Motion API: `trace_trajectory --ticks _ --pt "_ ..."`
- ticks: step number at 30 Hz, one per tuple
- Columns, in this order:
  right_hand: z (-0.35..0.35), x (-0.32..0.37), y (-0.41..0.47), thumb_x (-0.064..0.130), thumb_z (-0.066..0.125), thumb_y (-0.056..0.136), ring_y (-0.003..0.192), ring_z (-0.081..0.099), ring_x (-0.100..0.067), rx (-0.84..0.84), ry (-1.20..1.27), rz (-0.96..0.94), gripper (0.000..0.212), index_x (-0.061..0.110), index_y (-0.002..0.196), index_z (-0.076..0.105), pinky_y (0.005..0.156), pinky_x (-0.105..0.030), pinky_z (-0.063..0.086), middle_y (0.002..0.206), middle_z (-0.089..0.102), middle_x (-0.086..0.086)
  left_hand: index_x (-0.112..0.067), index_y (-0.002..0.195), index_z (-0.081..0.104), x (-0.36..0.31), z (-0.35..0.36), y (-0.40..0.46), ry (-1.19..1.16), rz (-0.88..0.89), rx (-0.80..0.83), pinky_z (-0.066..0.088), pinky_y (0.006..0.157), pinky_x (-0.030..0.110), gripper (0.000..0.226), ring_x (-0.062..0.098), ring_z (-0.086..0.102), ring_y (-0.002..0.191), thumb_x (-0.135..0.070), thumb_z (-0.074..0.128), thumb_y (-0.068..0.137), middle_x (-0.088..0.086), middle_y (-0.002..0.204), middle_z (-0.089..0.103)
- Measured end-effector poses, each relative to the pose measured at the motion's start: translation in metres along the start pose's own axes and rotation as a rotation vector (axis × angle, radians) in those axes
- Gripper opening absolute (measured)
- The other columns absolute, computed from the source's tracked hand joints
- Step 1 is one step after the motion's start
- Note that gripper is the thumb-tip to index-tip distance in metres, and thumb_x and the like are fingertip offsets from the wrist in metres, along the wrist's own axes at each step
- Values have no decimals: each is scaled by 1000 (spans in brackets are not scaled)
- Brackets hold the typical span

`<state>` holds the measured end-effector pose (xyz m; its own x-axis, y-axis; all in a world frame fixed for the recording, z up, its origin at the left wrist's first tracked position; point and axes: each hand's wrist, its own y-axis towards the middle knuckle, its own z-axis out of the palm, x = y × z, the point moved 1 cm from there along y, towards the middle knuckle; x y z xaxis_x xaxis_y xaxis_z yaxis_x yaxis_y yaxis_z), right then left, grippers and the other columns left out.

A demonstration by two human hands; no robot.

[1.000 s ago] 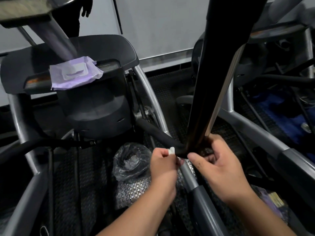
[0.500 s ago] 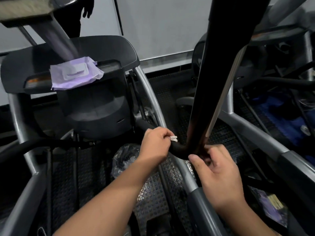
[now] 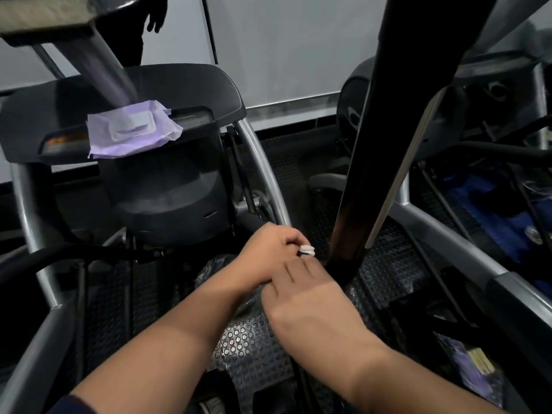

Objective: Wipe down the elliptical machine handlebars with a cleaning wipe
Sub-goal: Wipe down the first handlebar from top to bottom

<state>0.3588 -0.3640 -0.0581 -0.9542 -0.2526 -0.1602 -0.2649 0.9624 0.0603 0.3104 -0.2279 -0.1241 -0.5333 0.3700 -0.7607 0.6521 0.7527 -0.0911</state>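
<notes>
White cleaning wipe [image 3: 307, 250], folded small, pokes out between curled fingers low centre, just beside the base bend of the black handlebar [image 3: 385, 150], which rises steeply up and out of frame.

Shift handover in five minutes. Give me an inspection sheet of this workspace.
Surface: studded rubber floor mat, bare patch shows.
Job's things: white wipe in left hand, on black handlebar; wipes pack on console.
Clutter: black plastic bag on floor.
Grips: left shut on wipe; right hand fingers extended, holding nothing.
Cables: dark lines at far right, too dim to tell.
Surroundings: second machine right; another person behind.
</notes>
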Motion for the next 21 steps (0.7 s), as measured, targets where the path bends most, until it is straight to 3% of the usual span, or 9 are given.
trace_trajectory --ticks 2,3,6,9,12,16,21 --pt "-8 -3 15 8 41 89 99 58 -41 212 -113 26 32 2 102 70 92 -54 46 100 64 -25 -23 81 80 15 -2 4 2 -38 -38 57 79 32 27 10 71 79 -1 65 80 -8 75 77" --pt "-7 -5 22 9 38 96 114 52 -44 310 -154 36 36 -1 119 63 100 -55 39 118 58 -29 -28 81 79 15 -3 4 13 -44 -47 57 81 35 27 12 70 82 -3 67 81 -12 74 76" --pt "-4 -4 37 10 32 104 128 38 -46 572 -225 87 42 -8 140 44 100 -53 33 139 39 -35 -26 79 79 9 2 1 -22 -12 -26 55 83 30 22 13 69 84 -6 72 81 -11 77 76" --pt "0 -2 43 5 28 104 126 38 -50 618 -215 95 43 -14 142 37 94 -54 39 139 35 -38 -20 86 81 16 -3 2 -39 -10 14 55 85 30 21 13 71 88 -3 70 83 -5 87 79" --pt "3 -5 44 3 26 105 125 39 -50 616 -164 102 42 -15 140 39 97 -55 43 138 36 -37 -23 97 81 18 -9 4 179 -19 -48 47 95 36 26 22 65 100 -9 62 88 -4 102 76" --pt "4 -2 43 6 27 104 127 39 -50 632 -199 104 43 -13 140 40 100 -53 42 141 35 -38 -23 97 80 6 -3 -5 164 162 21 46 92 32 18 18 66 95 -16 66 88 -4 100 77" --pt "-2 0 43 8 29 103 122 43 -46 623 -233 52 40 -6 136 47 96 -52 43 132 43 -31 -21 112 77 30 -12 9 270 -25 -76 48 96 38 33 29 63 110 -10 55 90 1 117 73"
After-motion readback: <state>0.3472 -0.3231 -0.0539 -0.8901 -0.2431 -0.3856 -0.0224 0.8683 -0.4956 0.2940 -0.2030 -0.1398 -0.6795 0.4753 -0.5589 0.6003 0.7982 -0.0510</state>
